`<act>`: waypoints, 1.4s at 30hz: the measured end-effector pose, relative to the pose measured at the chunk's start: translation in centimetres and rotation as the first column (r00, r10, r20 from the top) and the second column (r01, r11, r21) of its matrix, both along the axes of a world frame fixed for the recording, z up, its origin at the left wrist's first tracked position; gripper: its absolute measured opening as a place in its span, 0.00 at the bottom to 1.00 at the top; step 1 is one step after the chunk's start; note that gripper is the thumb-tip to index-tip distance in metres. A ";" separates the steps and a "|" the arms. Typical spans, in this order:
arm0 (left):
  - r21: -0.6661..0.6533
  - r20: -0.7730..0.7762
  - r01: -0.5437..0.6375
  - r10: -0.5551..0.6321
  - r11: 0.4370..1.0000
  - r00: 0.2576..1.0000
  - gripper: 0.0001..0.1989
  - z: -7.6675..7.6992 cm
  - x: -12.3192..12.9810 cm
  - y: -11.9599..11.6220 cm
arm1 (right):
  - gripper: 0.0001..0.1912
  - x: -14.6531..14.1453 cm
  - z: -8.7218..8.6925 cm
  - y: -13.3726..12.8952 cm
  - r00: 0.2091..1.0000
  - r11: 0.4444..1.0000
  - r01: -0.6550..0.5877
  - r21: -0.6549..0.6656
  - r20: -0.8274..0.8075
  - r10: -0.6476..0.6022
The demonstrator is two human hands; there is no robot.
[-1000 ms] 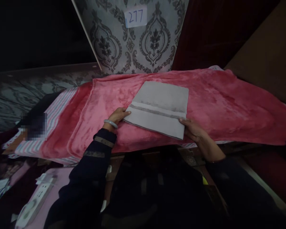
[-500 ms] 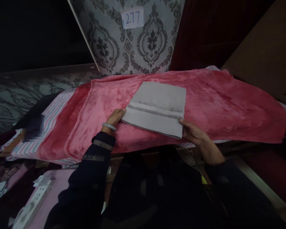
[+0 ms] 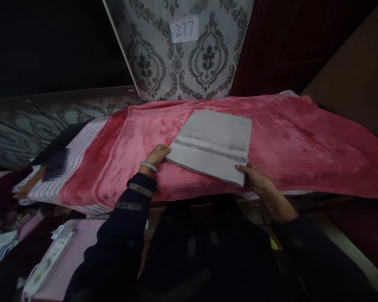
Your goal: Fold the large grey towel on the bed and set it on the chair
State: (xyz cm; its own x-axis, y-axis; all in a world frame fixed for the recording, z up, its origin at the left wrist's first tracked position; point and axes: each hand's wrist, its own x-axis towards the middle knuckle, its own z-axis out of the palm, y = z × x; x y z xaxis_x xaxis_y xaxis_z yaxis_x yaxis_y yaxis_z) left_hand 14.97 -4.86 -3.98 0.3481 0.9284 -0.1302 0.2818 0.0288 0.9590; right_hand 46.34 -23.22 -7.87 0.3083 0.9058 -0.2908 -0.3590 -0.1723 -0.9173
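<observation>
A folded grey towel [image 3: 220, 128], with a pale band and a darker stripe near its front, lies on a pink plush blanket [image 3: 286, 142]. My left hand [image 3: 157, 156], with a bangle at the wrist, pinches the towel's near left corner. At the near right corner, my right hand [image 3: 257, 179] grips the edge, its thumb on top and its other fingers partly hidden beneath. The towel's near edge slants down toward the right.
Striped cloth [image 3: 82, 142] shows under the blanket at the left. A white power strip [image 3: 52, 260] rests on a pink surface [image 3: 85, 239] at lower left. Behind stand a dark screen [image 3: 56, 46] and a patterned wall [image 3: 182, 58] bearing a paper marked 277 [image 3: 184, 29].
The whole view has shifted slightly, so the scene sits a little further right and lower. My right thumb has slid slightly inward over the towel's corner. Both hands keep hold.
</observation>
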 end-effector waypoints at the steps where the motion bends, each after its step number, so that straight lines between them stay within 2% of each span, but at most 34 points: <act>1: 0.000 0.008 0.004 -0.004 1.000 1.000 0.15 -0.1 -0.1 0.0 | 0.17 -0.1 -0.1 0.0 1.000 1.000 0.012 0.006 -0.006 -0.012; 5: -0.004 0.025 0.038 -0.038 0.999 0.999 0.16 0.0 -0.2 -0.2 | 0.19 -0.2 -0.1 -0.1 1.000 1.000 0.028 0.014 -0.011 -0.028; 9: -0.015 0.090 0.122 -0.120 0.992 0.989 0.20 0.2 -0.1 -0.5 | 0.20 -0.6 0.2 -0.4 0.997 0.999 0.017 0.046 0.074 -0.021; 13: -0.024 0.107 0.084 -0.081 0.996 0.991 0.21 0.3 0.1 -0.6 | 0.23 -1.5 1.0 -0.7 0.986 0.991 0.042 0.129 0.157 -0.062; 16: -0.032 0.114 0.081 -0.077 0.996 0.990 0.20 0.4 0.1 -0.7 | 0.23 -1.9 1.8 -1.0 0.995 0.989 0.020 0.145 0.094 -0.033; 22: -0.019 0.086 0.071 -0.069 0.997 0.994 0.21 0.5 0.0 -0.7 | 0.23 -2.1 2.9 -1.2 0.999 0.999 -0.024 0.029 -0.037 0.025; 26: -0.008 0.088 0.074 -0.073 0.997 0.993 0.22 0.2 0.0 -0.5 | 0.24 -2.4 2.8 -1.2 0.993 0.996 -0.084 -0.013 -0.085 0.082; 29: 0.021 0.067 0.031 -0.032 0.999 0.997 0.21 -0.3 0.2 -0.2 | 0.23 -2.7 2.4 -1.1 0.994 0.997 -0.076 -0.010 -0.074 0.075; 34: 0.204 -0.122 -0.051 0.077 0.978 0.990 0.15 -0.9 0.6 0.1 | 0.18 -3.3 1.7 -1.2 1.000 0.998 -0.017 -0.057 -0.006 0.016; 38: 0.360 -0.369 -0.038 0.180 0.932 0.912 0.12 -0.3 0.1 -0.4 | 0.22 -1.8 1.0 -2.4 0.994 0.995 -0.066 -0.074 0.086 0.072; 40: 0.431 -0.516 -0.013 0.258 0.902 0.817 0.14 0.5 -0.2 -1.2 | 0.24 -0.2 0.9 -3.2 0.961 0.997 -0.029 -0.074 0.273 0.049; 41: 0.474 -0.558 0.006 0.295 0.881 0.775 0.15 1.0 -0.2 -1.6 | 0.25 0.6 1.1 -3.4 0.911 0.998 0.031 -0.047 0.412 -0.009; 42: 0.524 -0.579 0.042 0.320 0.851 0.750 0.17 1.4 0.1 -2.1 | 0.26 1.2 1.4 -3.5 0.828 0.995 0.096 0.014 0.554 -0.088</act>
State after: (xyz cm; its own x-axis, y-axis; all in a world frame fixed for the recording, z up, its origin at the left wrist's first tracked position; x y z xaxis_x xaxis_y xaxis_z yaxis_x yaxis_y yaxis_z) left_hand 15.07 -6.92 -2.55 0.2138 0.9555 0.2033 0.8460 -0.2851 0.4506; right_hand 47.50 -26.69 -6.46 0.5029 0.8624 -0.0583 0.1930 -0.1778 -0.9650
